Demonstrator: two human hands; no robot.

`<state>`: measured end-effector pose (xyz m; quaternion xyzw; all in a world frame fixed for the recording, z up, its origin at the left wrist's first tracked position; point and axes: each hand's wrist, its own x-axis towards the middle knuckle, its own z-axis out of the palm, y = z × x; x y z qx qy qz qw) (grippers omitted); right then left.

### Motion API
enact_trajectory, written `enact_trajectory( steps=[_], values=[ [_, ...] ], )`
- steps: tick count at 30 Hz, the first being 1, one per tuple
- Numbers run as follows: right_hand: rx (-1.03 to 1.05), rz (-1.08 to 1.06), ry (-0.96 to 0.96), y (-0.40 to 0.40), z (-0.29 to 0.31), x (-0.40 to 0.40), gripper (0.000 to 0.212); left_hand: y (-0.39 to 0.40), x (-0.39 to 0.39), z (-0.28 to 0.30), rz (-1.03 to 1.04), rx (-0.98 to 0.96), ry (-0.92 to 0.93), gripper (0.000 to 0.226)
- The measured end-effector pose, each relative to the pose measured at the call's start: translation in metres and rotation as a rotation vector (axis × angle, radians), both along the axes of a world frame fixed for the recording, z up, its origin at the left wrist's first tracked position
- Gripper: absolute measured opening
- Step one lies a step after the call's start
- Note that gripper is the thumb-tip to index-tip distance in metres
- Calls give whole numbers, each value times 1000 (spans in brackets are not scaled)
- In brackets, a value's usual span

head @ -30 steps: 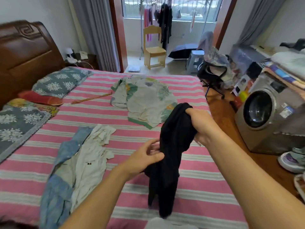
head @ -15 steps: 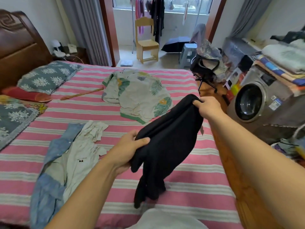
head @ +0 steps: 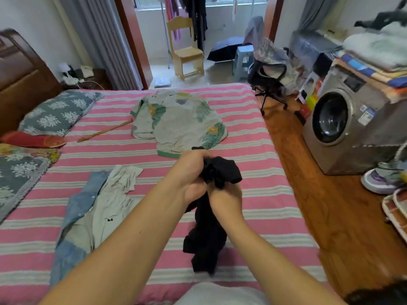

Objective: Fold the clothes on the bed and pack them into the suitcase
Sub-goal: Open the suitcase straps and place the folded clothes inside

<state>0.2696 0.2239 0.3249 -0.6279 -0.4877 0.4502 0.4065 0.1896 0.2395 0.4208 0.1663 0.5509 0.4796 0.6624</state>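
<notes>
The person holds a black garment up over the bed, both hands close together in front of the chest. The left hand has its fingers curled round the bunched top of the cloth, and a fold of black fabric sticks out to the right of its knuckles. The right hand sits just below and to the right, touching the left, and it too grips the gathered cloth. The rest of the garment hangs down between the forearms in a narrow bundle, its lower end reaching the striped pink and white bedcover near the front edge of the bed.

Farther back on the bed, a pale shirt with a leaf print lies spread out flat, apart from the hands. To the left of the forearms lies a rumpled white top on top of a blue denim piece, the two overlapping. A thin wooden stick lies on the cover between the leaf shirt and the pillows. Two grey patterned pillows and a red cushion sit at the left by the wooden headboard.

On the floor to the right of the bed stands a washing machine with folded cloths stacked on its top. Beyond the bed are an office chair, a wooden chair and a blue plastic stool.
</notes>
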Motion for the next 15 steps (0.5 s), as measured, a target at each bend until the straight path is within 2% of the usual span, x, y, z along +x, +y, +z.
enact_trajectory(
  steps=[2,4,6,11,15],
  values=[
    [39,-137,-143,15,-1,3,5,-3,-1,-1,22,24,24,21],
    [162,-129,-388,21,-6,16,10,-4,-8,2,50,44,25,17],
    [194,-106,-573,25,-18,34,12,-5,-19,8,79,48,12,14],
    [36,-158,-730,30,-60,92,21,-7,-63,14,185,94,-84,13],
    [-5,-158,-800,31,-78,140,10,10,-121,3,282,38,-36,20]
  ],
)
